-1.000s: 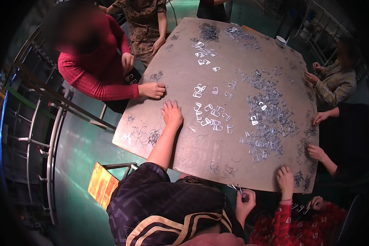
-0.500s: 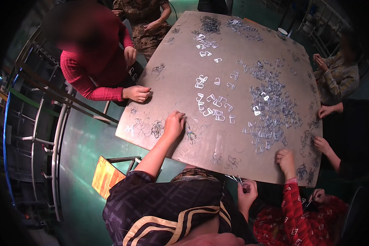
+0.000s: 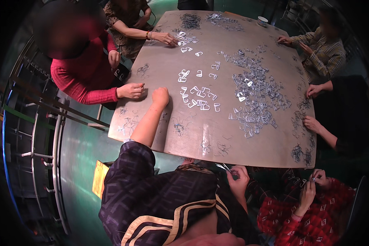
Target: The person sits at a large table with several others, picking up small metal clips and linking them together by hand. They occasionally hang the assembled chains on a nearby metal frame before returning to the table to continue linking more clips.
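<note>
My left hand (image 3: 160, 96) is closed, held over the table's left part, beyond the small piles of thin wire pieces. What it holds, if anything, is hidden by its back. My right hand (image 3: 238, 177) is down at the table's near edge, its fingers pinching a few thin, shiny metal pieces (image 3: 222, 166). Past my left hand, on the grey-brown table (image 3: 160, 131), lie loose silver hook-shaped pieces (image 3: 201, 105). A bundle of fine dark wire pieces (image 3: 178, 127) is near my left forearm.
A large heap of silver hooks (image 3: 256, 92) covers the table's right middle. A co-worker in red (image 3: 76, 82) sits at the left; other people's hands rest along the right edge. A white bowl (image 3: 262, 20) stands far back. A wooden stool (image 3: 99, 178) is at lower left.
My left hand has moved away from the wire piles, farther over the table. A far co-worker's hand has reached onto the hooks. The red-sleeved neighbour's hand has left the table. The view has shifted.
</note>
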{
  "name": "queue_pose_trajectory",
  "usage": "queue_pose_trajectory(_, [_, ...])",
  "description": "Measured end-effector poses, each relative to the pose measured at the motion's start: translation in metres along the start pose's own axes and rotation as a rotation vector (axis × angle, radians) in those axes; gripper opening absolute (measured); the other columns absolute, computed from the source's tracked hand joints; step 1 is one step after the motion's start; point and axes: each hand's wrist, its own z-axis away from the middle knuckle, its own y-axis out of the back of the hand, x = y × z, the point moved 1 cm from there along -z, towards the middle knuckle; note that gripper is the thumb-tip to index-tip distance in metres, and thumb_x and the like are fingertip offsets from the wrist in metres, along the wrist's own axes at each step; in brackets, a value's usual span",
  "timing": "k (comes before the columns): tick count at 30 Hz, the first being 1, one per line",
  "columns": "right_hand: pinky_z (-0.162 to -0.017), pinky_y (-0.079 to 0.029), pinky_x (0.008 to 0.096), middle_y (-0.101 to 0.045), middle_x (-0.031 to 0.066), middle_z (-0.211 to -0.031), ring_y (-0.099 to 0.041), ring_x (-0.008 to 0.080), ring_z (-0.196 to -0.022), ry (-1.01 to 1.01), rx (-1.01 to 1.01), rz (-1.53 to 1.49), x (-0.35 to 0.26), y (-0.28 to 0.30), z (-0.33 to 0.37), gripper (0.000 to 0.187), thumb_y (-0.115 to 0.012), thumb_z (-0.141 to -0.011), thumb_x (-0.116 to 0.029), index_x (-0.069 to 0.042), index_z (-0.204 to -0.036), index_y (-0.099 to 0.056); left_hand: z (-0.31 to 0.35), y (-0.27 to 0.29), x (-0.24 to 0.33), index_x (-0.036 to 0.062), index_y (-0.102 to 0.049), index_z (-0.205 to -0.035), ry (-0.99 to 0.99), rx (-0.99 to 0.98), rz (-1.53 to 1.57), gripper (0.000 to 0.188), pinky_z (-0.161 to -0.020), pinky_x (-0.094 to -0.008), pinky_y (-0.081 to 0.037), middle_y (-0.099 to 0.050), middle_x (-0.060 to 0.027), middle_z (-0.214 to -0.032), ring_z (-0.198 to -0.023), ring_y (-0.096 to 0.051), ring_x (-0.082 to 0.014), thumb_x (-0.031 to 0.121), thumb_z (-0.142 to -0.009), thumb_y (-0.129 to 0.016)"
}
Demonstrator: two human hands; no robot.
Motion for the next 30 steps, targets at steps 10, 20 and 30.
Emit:
queue_pose_trajectory(10, [-0.064, -0.053, 0.0256, -0.061, 0.0084, -0.086, -0.064, 0.0153, -0.069, 0.039, -0.066, 0.007, 0.0, 0.005, -0.005, 0.013, -0.071, -0.073, 0.007, 0.003, -0.081, -0.062, -0.005, -0.018, -0.003, 0.0042, -0.07, -0.088, 0.066, 0.046, 0.033, 0.016, -0.071, -0.0408, -0.057, -0.07, -0.0184, -0.093, -0.083, -0.07, -0.0334, 0.013, -0.084, -0.057])
queue_pose_trajectory(20, [-0.065, -0.054, 0.0241, -0.062, 0.0074, -0.086, -0.065, 0.0141, -0.071, -0.035, -0.054, -0.083, 0.009, 0.004, -0.01, 0.012, -0.072, -0.073, 0.006, 0.003, -0.082, -0.065, 0.158, 0.058, 0.117, 0.0017, -0.061, -0.075, -0.399, -0.585, 1.425, 0.008, -0.055, -0.0226, -0.045, -0.06, 0.0023, -0.066, -0.06, -0.055, -0.0064, 0.002, -0.069, -0.066])
queue_pose_trajectory(30, [-0.063, -0.054, 0.0254, -0.062, 0.0074, -0.084, -0.066, 0.0153, -0.071, 0.023, -0.06, -0.033, -0.004, 0.011, -0.011, 0.013, -0.072, -0.072, 0.006, 0.003, -0.081, -0.064, 0.259, 0.117, 0.17, 0.004, -0.06, -0.074, -0.704, -0.245, 1.218, 0.014, -0.082, -0.0357, -0.044, -0.059, -0.009, -0.087, -0.087, -0.055, -0.0286, 0.004, -0.065, -0.07])
